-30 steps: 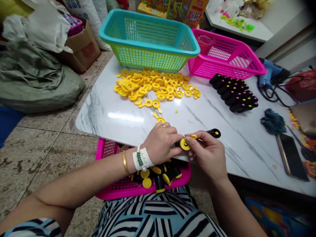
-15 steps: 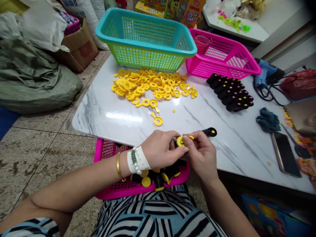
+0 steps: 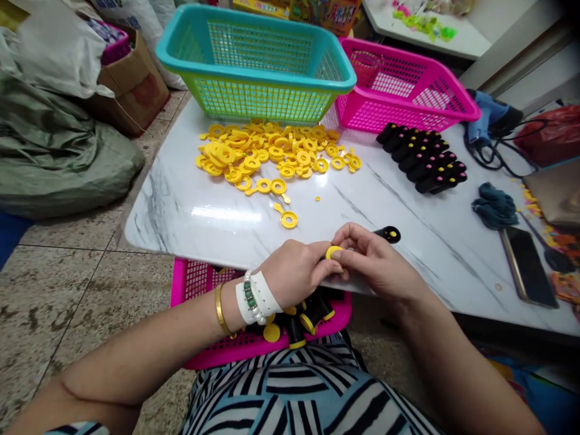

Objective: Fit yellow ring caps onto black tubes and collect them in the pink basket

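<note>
My left hand (image 3: 299,272) is closed around a small black tube, mostly hidden by the fingers. A round yellow cap (image 3: 334,251) covers the tube's end. My right hand (image 3: 376,258) presses its thumb on the cap, with its fingers curled behind. Just beyond my right hand lies a black tube (image 3: 390,234) with a yellow dot on its end. Under my left wrist, a pink basket (image 3: 193,338) holds several black tubes with yellow caps. Ahead on the table are a loose yellow ring cap (image 3: 289,219) and a pile of yellow ring caps (image 3: 272,148).
A teal and green basket (image 3: 258,87) stands behind the pile, beside another pink basket (image 3: 408,115). Black tubes (image 3: 426,157) stand grouped at the right. A blue heat gun (image 3: 492,115), a dark cloth (image 3: 495,205) and a phone (image 3: 528,266) lie along the right side of the marbled table (image 3: 217,235).
The strap of the yellow cap, earlier sticking out to the right, no longer shows, and the cap's face now looks closed. My right hand has turned over it, thumb pressing.
</note>
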### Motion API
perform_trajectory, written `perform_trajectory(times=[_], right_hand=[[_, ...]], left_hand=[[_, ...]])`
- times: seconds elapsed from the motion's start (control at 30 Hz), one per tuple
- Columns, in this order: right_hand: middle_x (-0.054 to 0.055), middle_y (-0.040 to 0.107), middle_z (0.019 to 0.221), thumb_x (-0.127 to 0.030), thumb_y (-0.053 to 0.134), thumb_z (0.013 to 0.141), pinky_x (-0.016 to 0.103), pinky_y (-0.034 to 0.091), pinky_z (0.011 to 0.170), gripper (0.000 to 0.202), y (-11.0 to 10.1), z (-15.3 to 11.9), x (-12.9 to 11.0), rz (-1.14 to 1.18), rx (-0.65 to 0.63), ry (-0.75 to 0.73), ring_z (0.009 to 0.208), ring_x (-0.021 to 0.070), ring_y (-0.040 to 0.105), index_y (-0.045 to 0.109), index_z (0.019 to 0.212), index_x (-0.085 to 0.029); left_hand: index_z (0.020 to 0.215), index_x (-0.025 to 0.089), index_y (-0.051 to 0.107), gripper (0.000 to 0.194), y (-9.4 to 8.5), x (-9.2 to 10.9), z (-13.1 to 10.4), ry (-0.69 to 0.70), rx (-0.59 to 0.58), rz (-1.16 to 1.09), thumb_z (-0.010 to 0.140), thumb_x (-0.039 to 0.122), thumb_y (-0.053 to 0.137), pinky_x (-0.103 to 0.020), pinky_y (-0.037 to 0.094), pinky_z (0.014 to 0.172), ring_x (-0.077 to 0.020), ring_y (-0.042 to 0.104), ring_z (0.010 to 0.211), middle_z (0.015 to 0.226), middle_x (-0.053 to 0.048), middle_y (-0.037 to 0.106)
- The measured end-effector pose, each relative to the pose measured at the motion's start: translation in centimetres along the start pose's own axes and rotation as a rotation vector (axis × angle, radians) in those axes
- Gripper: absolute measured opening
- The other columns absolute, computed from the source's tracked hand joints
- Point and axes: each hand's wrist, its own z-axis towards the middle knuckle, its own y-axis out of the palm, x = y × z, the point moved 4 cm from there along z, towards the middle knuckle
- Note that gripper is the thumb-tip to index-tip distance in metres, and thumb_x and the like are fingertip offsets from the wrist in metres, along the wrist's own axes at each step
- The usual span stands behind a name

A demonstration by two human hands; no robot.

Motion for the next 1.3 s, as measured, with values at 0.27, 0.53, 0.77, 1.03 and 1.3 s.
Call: perform_trajectory(times=[0.27,0.53,0.77,1.03,1.3], right_hand=[[-0.009,0.054,0.058,-0.034,0.071,0.080,0.019,0.041,0.050,0.024,0.6,-0.2,0.2,-0.025,0.046,-0.058,0.048,0.0070,0.052,0.054,0.085,-0.019],[0.002,0.068,0.080,-0.035,0.068,0.083,0.028,0.052,0.066,0.029,1.8,-2.6,0.1,-0.184,0.064,-0.064,0.073,0.0162,0.063,0.062,0.105,-0.018],[0.002,0.067,0.077,-0.036,0.062,0.087,0.026,0.052,0.060,0.022,3.1,-4.2,1.6,0.135,0.077,-0.117,0.062,0.0141,0.060,0.068,0.099,-0.018],[0.007,0.068,0.079,-0.058,0.054,0.086,0.028,0.052,0.047,0.052,3.7,-5.6,2.5,0.591,-0.078,-0.009,0.054,0.0180,0.063,0.062,0.116,-0.017],[0.003,0.063,0.087,-0.052,0.076,0.070,0.021,0.046,0.055,0.053,5.3,-5.8,5.4,0.564,-0.176,0.029,0.064,0.0121,0.059,0.060,0.108,-0.019]], left_hand=[[0.100,0.018,0.064,0.020,0.9,-0.7,0.0,-0.074,0.072,0.174,0.083,0.029,0.066,-0.028,0.048,0.064,-0.0188,0.066,0.071,0.080,-0.002,0.070],[0.127,0.013,0.050,0.034,2.2,-0.7,-3.2,0.353,0.381,0.240,0.096,0.029,0.048,-0.029,0.057,0.081,-0.0176,0.070,0.096,0.111,-0.010,0.071],[0.129,0.017,0.053,0.040,1.6,1.4,-4.2,0.344,0.367,0.235,0.094,0.037,0.054,-0.024,0.055,0.066,-0.0143,0.069,0.075,0.093,-0.005,0.074],[0.091,0.018,0.071,0.033,-0.7,5.0,-3.1,0.299,0.365,0.163,0.077,0.048,0.073,-0.030,0.049,0.065,-0.0176,0.056,0.075,0.078,-0.004,0.056],[0.080,0.012,0.066,0.027,1.9,4.0,-5.1,0.384,0.259,0.390,0.085,0.039,0.065,-0.035,0.044,0.066,-0.0192,0.050,0.073,0.080,-0.007,0.059]])
